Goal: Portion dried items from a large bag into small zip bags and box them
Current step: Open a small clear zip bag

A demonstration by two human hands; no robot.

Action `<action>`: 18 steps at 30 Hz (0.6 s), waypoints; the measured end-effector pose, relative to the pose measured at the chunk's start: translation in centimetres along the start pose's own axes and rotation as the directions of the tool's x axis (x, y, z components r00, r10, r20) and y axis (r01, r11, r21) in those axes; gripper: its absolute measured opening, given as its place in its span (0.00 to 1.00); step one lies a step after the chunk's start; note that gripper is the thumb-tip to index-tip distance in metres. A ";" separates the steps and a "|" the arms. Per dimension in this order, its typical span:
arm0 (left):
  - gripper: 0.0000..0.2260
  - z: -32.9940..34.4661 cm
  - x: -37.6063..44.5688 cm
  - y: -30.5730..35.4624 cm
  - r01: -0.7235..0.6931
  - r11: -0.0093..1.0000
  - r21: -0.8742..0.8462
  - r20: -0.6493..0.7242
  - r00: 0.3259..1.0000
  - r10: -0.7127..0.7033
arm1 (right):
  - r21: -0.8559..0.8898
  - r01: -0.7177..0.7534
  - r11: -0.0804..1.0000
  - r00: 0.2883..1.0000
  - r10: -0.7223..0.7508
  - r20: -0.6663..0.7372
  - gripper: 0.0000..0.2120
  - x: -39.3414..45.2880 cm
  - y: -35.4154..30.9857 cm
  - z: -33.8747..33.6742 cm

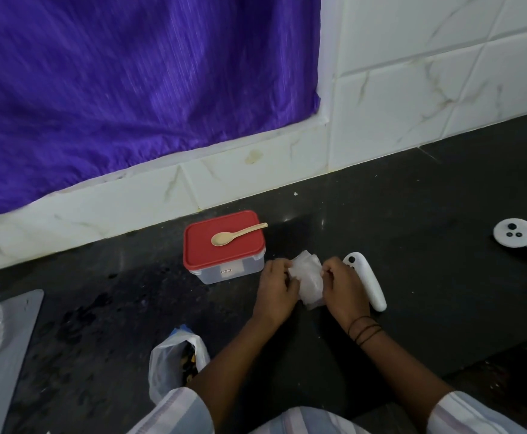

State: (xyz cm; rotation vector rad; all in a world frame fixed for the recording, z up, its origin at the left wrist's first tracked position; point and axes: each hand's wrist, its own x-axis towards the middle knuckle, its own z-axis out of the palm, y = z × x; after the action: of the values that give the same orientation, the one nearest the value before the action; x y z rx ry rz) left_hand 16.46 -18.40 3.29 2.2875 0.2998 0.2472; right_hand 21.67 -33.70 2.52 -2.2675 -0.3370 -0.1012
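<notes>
Small clear zip bag (308,277) held just above the dark counter (412,277), between both hands: left hand (277,285) pinches its left edge, right hand (343,288) pinches its right edge, fingers curled on the plastic. Just left of the hands, a clear box (227,270) with a red lid (223,242) shut, a wooden spoon (237,234) lying on top. Large plastic bag (174,364) of dried items stands open near the left forearm; two white controllers (367,283) (522,238) lie to the right.

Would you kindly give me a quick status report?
Left hand and right hand both grip small clear bags. Red-lidded box closed, spoon on lid. Large bag untouched.
</notes>
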 end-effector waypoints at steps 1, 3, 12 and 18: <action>0.13 -0.4 0.1 0.2 -0.016 1.000 -0.005 -0.065 0.998 0.015 | 0.066 0.023 0.998 0.999 -0.025 0.039 0.08 0.0 -0.2 -0.3; 0.14 -1.6 0.4 0.6 -0.045 0.999 -0.008 -0.124 0.991 0.043 | 0.174 0.055 0.983 0.987 -0.080 0.138 0.08 0.0 -0.8 -0.9; 0.06 -7.1 -0.6 1.2 0.125 0.972 -0.201 0.204 0.975 -0.084 | 0.345 -0.037 0.938 0.957 -0.066 0.282 0.09 0.3 -3.1 -1.7; 0.06 -9.3 -3.0 0.4 0.082 0.980 -0.183 0.222 0.974 -0.040 | 0.439 -0.234 0.867 0.922 0.055 0.384 0.10 -0.2 -4.7 -0.5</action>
State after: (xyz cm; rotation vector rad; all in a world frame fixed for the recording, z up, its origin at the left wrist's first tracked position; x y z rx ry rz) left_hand 11.13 -13.07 9.52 2.0883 0.2230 -0.0076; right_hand 20.20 -31.17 6.24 -1.7955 -0.3336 0.4431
